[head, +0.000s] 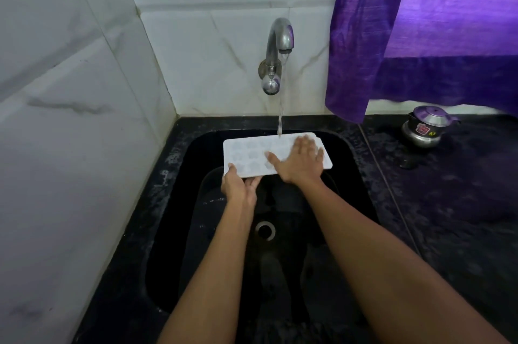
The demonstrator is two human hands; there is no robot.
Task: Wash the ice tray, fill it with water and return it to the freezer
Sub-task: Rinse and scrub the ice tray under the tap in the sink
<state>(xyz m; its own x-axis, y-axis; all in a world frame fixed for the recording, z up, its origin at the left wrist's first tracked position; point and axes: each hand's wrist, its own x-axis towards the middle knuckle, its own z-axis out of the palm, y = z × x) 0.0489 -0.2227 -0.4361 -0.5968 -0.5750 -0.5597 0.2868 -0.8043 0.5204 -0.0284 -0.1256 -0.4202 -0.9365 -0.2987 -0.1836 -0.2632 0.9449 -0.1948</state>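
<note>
Black sink point(347, 164), tap point(277, 43) running onto the tray's point(246, 153) far edge. Left hand point(238, 189) grips the near-left corner; right hand point(301, 161) flat, fingers spread, rubbing. Best to keep the tray level and rub every pocket.

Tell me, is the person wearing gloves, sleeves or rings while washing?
No gloves. The left hand and right hand are both bare, and both arms are bare as far back as the picture shows, with no sleeves in sight. I can see no rings, bracelets or watch, though the right hand's fingers are a bit blurred.
</note>
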